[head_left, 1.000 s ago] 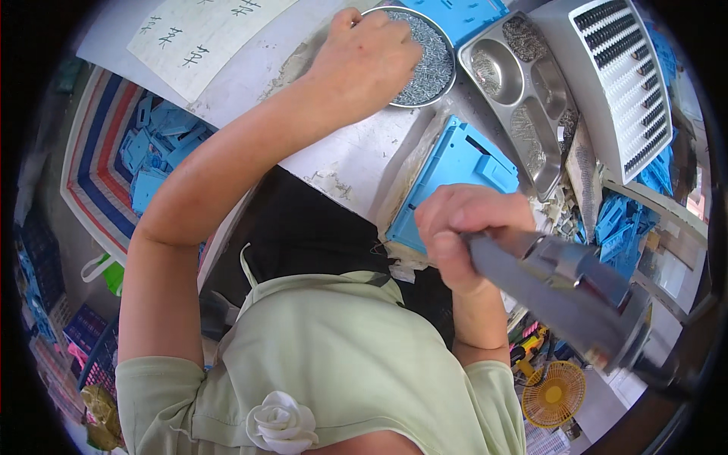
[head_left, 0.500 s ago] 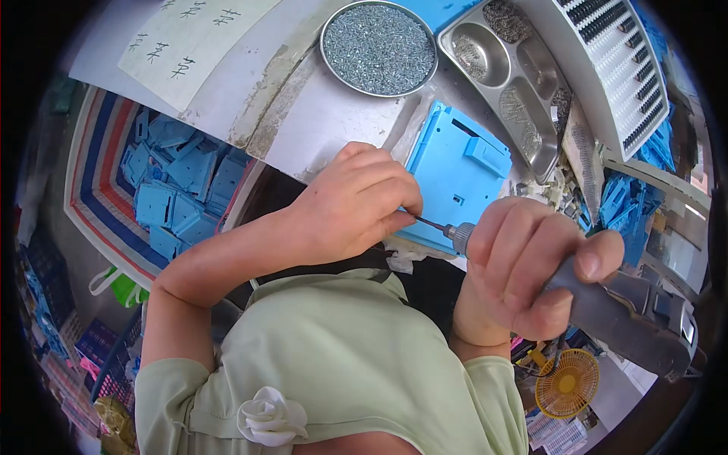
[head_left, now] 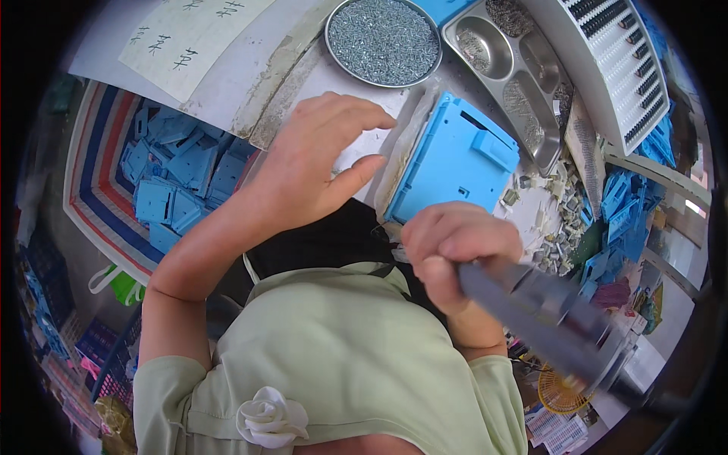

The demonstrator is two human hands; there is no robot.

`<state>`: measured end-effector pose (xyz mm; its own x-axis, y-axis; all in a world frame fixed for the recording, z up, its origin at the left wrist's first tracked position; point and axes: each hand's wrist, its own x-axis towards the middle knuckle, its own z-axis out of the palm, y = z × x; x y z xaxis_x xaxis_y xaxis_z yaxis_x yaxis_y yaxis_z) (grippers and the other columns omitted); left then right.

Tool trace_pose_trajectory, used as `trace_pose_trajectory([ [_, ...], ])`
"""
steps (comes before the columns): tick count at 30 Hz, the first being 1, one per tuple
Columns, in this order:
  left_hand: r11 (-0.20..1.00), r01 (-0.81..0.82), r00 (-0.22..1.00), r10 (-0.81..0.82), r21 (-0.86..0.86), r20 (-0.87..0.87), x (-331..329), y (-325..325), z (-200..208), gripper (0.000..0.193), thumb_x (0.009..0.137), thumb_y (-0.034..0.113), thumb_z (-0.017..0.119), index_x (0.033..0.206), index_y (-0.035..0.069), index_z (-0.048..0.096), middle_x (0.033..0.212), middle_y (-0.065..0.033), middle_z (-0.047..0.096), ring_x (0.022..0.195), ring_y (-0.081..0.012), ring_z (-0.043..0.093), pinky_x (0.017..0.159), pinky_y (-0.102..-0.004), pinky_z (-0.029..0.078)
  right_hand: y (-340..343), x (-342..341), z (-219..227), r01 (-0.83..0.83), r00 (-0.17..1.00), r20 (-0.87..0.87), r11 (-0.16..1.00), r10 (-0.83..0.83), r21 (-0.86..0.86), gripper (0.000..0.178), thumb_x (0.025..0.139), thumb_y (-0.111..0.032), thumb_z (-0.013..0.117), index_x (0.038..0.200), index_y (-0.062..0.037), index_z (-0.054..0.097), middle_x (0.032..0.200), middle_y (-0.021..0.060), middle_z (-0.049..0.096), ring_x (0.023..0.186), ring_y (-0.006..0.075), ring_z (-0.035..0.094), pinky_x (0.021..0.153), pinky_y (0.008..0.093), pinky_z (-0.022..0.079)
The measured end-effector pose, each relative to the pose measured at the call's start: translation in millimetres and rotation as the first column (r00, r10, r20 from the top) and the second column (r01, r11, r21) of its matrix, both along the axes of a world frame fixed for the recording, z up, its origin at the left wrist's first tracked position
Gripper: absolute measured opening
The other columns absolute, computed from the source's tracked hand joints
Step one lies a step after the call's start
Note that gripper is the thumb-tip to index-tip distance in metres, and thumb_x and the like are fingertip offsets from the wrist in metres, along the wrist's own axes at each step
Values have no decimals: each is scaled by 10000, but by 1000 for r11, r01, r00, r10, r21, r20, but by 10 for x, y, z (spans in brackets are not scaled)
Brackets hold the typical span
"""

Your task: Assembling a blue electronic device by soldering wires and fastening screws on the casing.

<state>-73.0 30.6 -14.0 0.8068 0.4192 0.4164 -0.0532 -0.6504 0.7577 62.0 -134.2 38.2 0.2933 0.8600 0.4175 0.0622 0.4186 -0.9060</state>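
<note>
My left hand [head_left: 322, 155] hovers to the left of a blue plastic casing [head_left: 447, 167], thumb and fingers apart with nothing between them. The casing lies flat on the worktable, its surface marked by a slot and a raised rectangular block. My right hand [head_left: 459, 246] is closed round a dark electric screwdriver [head_left: 535, 315] at the casing's near edge. The tool's body slants down to the right and is blurred by motion. Its bit is hidden behind my hand.
Beyond the casing stand a round dish [head_left: 384, 42] of small screws and a compartmented metal tray [head_left: 504, 83] with tiny parts. A white rack [head_left: 603, 72] holds black pieces at the right. Small metal parts [head_left: 546, 208] lie scattered nearby. A striped bag [head_left: 98, 174] holds blue casings.
My left hand has drawn back leftward from the screwdriver's bit and opened. My right hand has moved left with the screwdriver, its bit no longer visible. The casing has shifted slightly.
</note>
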Motion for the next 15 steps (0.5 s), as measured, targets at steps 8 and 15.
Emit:
trace_pose_trajectory([
  [8,987,134,989,-139,94,48,409,-174,57,299,825,51,715,1120,41,669,1118,-110,680,979,-323,623,878,-422,492,-129,139,142,53,992,116,996,-45,-67,320,939,-125,711,1175,-120,495,641,22,556,537,181,540,517,356,481],
  [15,910,340,940,-334,239,-66,837,-515,90,290,788,127,770,1073,95,724,1181,-32,689,1073,-278,593,942,-435,450,-585,882,171,446,890,-174,883,-421,144,358,949,-135,699,1209,-92,457,614,29,484,488,135,448,483,310,431],
])
